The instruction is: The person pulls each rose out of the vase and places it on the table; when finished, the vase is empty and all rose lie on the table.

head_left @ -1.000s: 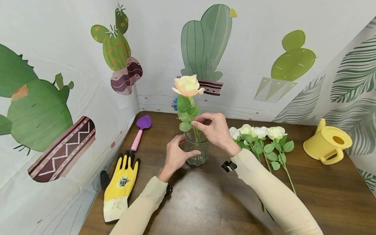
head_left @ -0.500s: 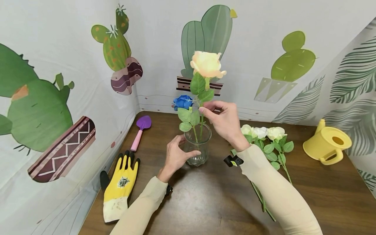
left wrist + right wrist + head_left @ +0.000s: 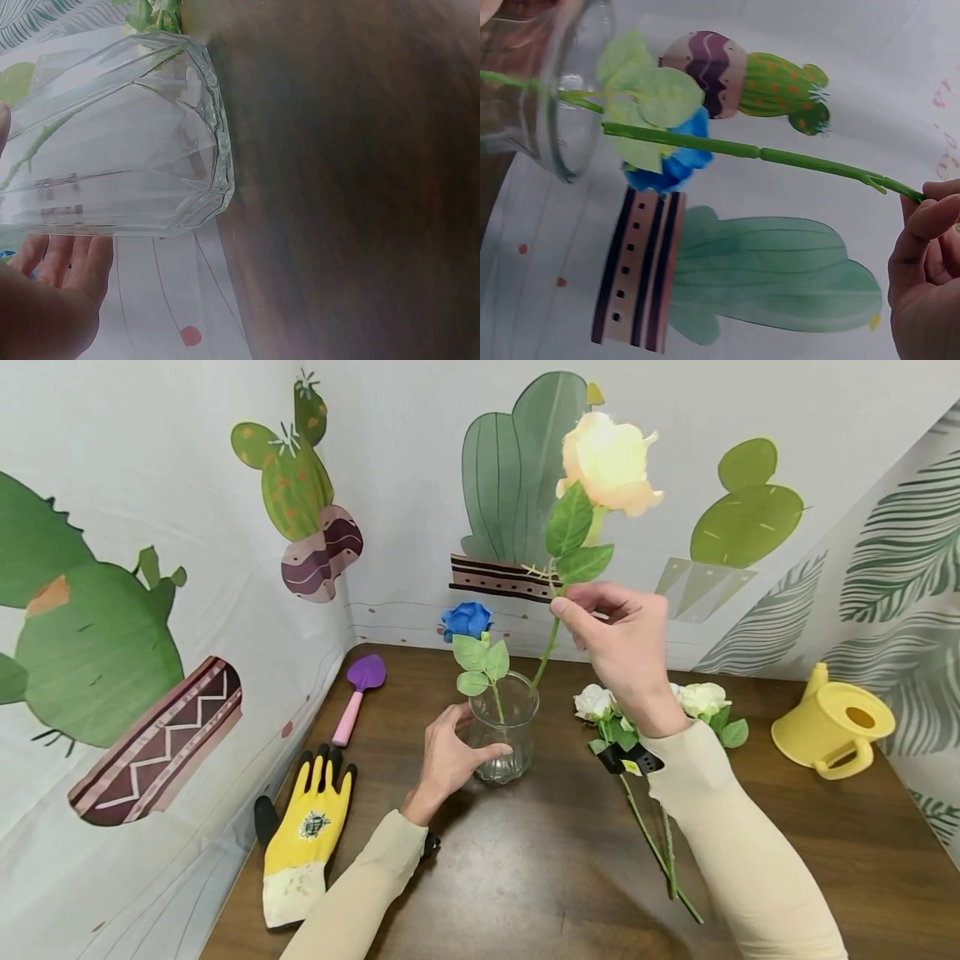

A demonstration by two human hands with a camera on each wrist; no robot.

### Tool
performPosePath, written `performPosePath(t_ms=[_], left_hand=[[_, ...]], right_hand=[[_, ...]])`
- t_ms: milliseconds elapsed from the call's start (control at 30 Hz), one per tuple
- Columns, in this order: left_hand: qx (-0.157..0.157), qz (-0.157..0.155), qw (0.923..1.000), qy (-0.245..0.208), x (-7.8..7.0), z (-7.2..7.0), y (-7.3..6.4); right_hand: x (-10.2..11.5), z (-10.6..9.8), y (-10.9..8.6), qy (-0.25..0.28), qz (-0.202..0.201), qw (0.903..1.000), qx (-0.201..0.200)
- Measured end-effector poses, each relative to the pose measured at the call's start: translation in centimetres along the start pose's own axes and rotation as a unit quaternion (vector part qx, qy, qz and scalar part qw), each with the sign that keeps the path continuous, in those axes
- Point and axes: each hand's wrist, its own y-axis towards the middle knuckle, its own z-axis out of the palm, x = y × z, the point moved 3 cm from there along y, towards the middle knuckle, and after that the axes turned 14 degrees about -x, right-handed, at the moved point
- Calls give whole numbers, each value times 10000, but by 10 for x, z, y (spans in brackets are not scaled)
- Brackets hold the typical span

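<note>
A clear glass vase (image 3: 519, 743) stands upright on the wooden table, with a blue rose (image 3: 467, 621) leaning in it. My left hand (image 3: 448, 756) holds the vase from its left, thumb across the front and fingers behind the glass. Those fingers (image 3: 79, 262) also show beside the vase wall in the left wrist view. Up and right of the vase, my right hand (image 3: 626, 639) pinches a peach rose (image 3: 609, 464) by its stem below the leaves. The lower end of its green stem (image 3: 727, 148) is just outside the vase mouth in the right wrist view.
White roses (image 3: 703, 700) lie at the right, partly hidden by my right forearm. A yellow watering can (image 3: 832, 718) stands at the far right. On the left are a purple trowel (image 3: 366, 672) and a yellow glove (image 3: 311, 827). A cactus-print cloth (image 3: 405, 527) hangs behind the table (image 3: 517, 877).
My right hand has drawn the peach rose up and to the right, out of the vase. The blue rose behind it has come into view. The left hand stays at the vase.
</note>
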Motion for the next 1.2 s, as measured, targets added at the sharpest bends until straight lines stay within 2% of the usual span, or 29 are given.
performPosePath(t_ms=[133, 233, 367, 533, 733, 900, 1200], left_hand=[[1, -49, 10000, -63, 1, 0, 0], [14, -74, 9999, -80, 1, 0, 0], [19, -83, 9999, -73, 1, 0, 0], [27, -67, 9999, -73, 1, 0, 0], [30, -55, 10000, -40, 3, 1, 1], [43, -81, 10000, -28, 4, 1, 1], [23, -15, 10000, -42, 3, 1, 1]], right_hand=[[7, -13, 1, 208, 297, 9992, -175], [7, -25, -2, 148, 615, 9977, -258], [-4, -40, -10, -496, 873, 9948, -150], [-31, -51, -29, -1121, 1301, 9851, 129], [-79, -62, -57, -1734, 2086, 9612, 498], [-120, -66, -78, -1999, 2653, 9394, 843], [-168, -64, -101, -2270, 3119, 9143, 1231]])
